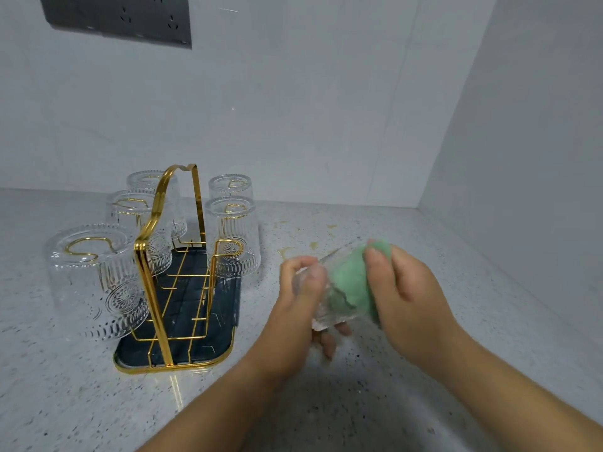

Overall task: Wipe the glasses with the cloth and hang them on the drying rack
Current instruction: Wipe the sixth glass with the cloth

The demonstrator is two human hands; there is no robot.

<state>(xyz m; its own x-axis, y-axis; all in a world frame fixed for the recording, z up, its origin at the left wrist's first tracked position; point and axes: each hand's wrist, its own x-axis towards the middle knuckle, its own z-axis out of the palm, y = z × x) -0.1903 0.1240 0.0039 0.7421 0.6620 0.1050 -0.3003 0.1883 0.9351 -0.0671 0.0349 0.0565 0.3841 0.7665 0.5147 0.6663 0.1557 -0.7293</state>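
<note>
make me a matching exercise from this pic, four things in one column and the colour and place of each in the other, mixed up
Things
1. cloth
2. glass being wiped
3. drying rack
4. socket plate

Colour and place
A. gold wire, standing on a dark tray
B. green, in the right hand
C. dark grey, up on the wall
D. clear, gripped by the left hand

Pairs: 1-B, 2-D, 3-A, 4-C

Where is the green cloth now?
Head view, right of the drying rack: green cloth inside the glass in the left hand, gripped by the right hand.
</note>
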